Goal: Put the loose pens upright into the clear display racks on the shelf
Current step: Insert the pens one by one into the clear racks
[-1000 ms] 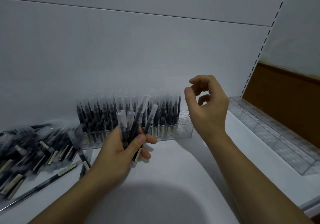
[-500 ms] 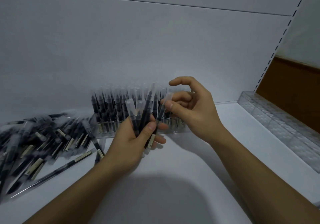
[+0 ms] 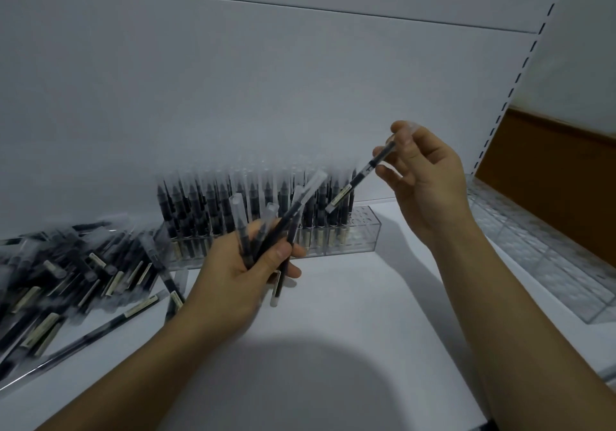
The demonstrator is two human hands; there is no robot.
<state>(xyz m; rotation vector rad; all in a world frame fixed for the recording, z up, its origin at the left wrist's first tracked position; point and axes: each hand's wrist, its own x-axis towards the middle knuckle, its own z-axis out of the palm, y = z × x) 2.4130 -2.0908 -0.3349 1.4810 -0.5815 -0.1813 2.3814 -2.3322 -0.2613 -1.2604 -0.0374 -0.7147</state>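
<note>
My left hand [image 3: 233, 274] grips a bundle of several black pens [image 3: 286, 220] with clear caps, held above the white shelf in front of the rack. A single black pen [image 3: 361, 175] is pinched near its capped end by my right hand [image 3: 423, 177], slanting down-left over the right end of the clear display rack [image 3: 361, 234]. That rack stands against the back wall and is filled with upright pens across most of its length; its rightmost holes show no pens.
A heap of loose pens [image 3: 66, 274] lies on the white shelf [image 3: 350, 314] at the left. A second clear rack [image 3: 540, 264] without pens runs along the right side. A perforated upright [image 3: 520, 74] and a brown panel stand at the far right.
My right hand reached to the bundle, took one pen from it and lifted it up and to the right. My left hand kept holding the bundle.
</note>
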